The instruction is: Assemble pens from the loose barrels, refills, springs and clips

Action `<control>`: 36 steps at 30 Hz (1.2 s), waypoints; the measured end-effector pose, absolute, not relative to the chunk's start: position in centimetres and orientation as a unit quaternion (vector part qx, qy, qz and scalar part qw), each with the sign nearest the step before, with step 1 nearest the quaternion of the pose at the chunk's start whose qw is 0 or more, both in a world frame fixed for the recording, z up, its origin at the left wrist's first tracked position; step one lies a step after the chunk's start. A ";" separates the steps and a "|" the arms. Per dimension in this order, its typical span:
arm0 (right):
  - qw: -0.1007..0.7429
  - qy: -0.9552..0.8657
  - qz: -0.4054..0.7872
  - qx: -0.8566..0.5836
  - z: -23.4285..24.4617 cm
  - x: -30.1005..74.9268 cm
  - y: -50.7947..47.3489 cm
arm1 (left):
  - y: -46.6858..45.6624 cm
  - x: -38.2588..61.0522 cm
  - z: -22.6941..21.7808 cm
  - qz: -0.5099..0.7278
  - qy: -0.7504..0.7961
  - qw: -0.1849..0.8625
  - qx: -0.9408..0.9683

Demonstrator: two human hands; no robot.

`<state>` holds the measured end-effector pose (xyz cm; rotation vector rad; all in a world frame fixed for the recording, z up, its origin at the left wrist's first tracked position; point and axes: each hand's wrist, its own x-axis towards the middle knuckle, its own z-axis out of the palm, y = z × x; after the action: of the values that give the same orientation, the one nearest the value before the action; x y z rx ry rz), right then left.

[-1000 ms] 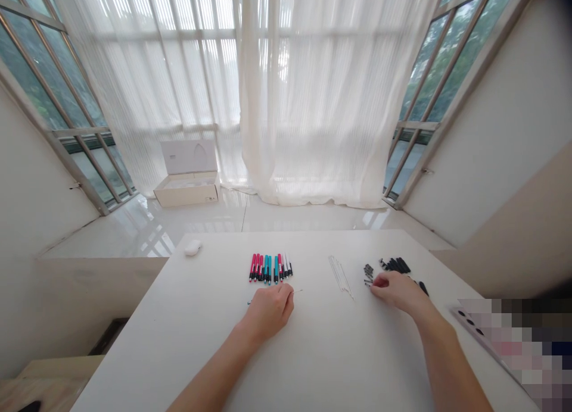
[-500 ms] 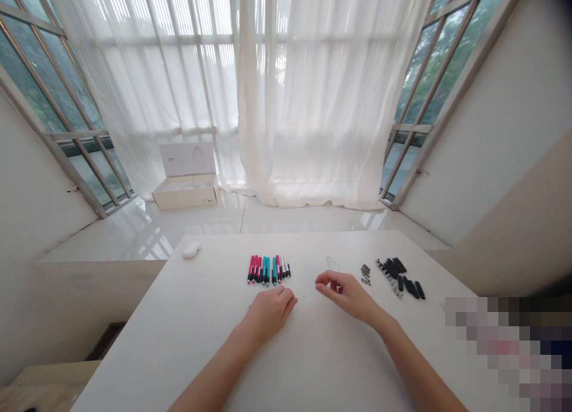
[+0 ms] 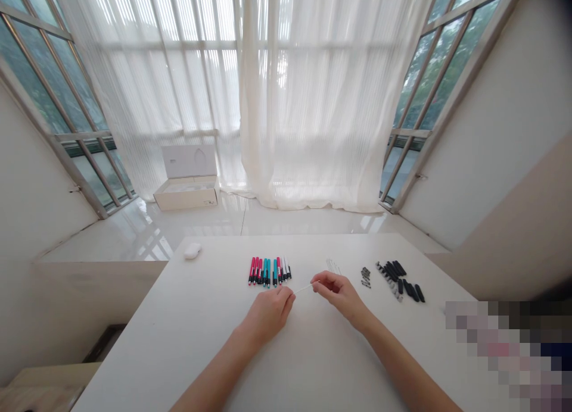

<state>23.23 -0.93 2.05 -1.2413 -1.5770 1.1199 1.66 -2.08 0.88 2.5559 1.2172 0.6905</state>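
A thin white rod (image 3: 306, 288), probably a pen refill, spans the gap between my hands. My left hand (image 3: 268, 314) closes on its near end, and my right hand (image 3: 339, 294) pinches its far end. Just beyond them lies a tight row of pink, teal and black-and-white pens (image 3: 269, 271). A small bunch of thin pale refills (image 3: 333, 266) sits just past my right fingertips. Further right are small dark metal parts (image 3: 365, 276) and a group of black pen parts (image 3: 397, 280).
All of this lies on a white table (image 3: 223, 317). A small white oval object (image 3: 192, 250) sits near its far left corner. A pixelated patch covers the lower right. Beyond the table's far edge, an open white box (image 3: 186, 192) stands on the glossy floor.
My right hand has moved left from the dark parts to the middle of the table and now pinches the rod's far end. My left hand has barely moved.
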 end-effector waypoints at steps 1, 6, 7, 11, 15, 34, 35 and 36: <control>0.420 -0.611 0.470 -0.479 2.0 22.7 -1.1 | -2.1 1.8 0.8 0.244 0.409 0.128 0.870; 0.443 -0.572 0.530 -0.442 2.1 21.6 -1.4 | -2.4 2.1 1.1 0.288 0.403 0.196 0.846; 0.458 -0.563 0.519 -0.451 2.3 22.0 -1.2 | -2.4 2.0 1.3 0.304 0.409 0.208 0.835; 0.510 -0.538 0.390 -0.546 2.9 25.7 0.2 | -1.8 0.9 2.4 0.396 0.439 0.266 0.761; 0.373 -0.585 0.158 -0.702 2.0 29.5 1.2 | -0.2 -1.1 3.3 0.465 0.459 0.335 0.679; 0.145 -0.628 0.100 -0.758 0.8 30.0 1.1 | 3.9 -6.5 0.4 0.485 0.627 0.283 0.540; 0.147 -0.629 0.100 -0.757 0.8 29.9 1.1 | 4.0 -6.5 0.3 0.479 0.628 0.281 0.546; 0.149 -0.631 0.100 -0.755 0.7 29.9 1.1 | 4.1 -6.5 0.2 0.475 0.625 0.282 0.551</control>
<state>29.91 1.07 0.74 -2.1697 -1.8141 0.2883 -6.48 4.10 0.18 1.4766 1.6753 1.2716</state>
